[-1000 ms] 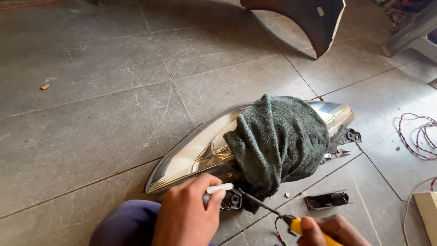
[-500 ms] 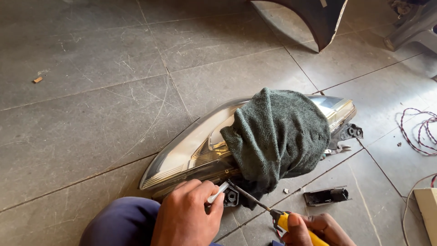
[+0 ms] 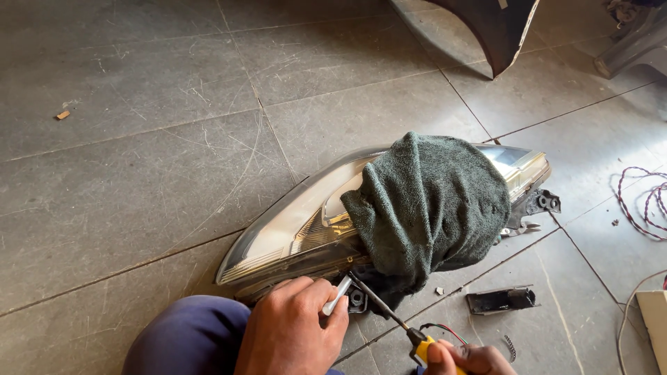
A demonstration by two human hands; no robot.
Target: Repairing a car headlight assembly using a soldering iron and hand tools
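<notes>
Small wood chip [image 3: 63, 115]: upper left of the frame, alone on the grey tiled floor [image 3: 139, 194].

Knee in blue cloth [image 3: 191, 337]: bottom left of centre, partly cut by the lower edge.

Left hand [image 3: 292, 333]: bottom centre, fingers [image 3: 333, 321] curled and pinching a short silvery pin-like piece [image 3: 338, 295] against the underside of the lamp.

Car headlamp [image 3: 299, 222]: centre of the frame, lying on the floor, clear lens toward the upper left, right part draped by a dark green towel [image 3: 431, 205].

Screwdriver [image 3: 389, 316]: thin dark shaft running from the lamp's lower edge down to a yellow handle at the bottom edge.

Right hand [image 3: 465, 361]: bottom right of centre, fingers closed round the yellow handle; mostly out of frame.

Handling note: the tip looks best kept square in its seat, the left hand steadying the lamp so it cannot rock on the tiles.

Black plastic clip [image 3: 501, 300]: lying loose on the floor, lower right.

Dark bumper panel [image 3: 486, 28]: top right, cut off.

Twisted wires [image 3: 643, 201]: right edge.

Not legible: what the tip engages, hidden by towel and housing; the nature of the silvery piece; the red and green wires [image 3: 441, 330] beside the handle, whose ends are not shown.
</notes>
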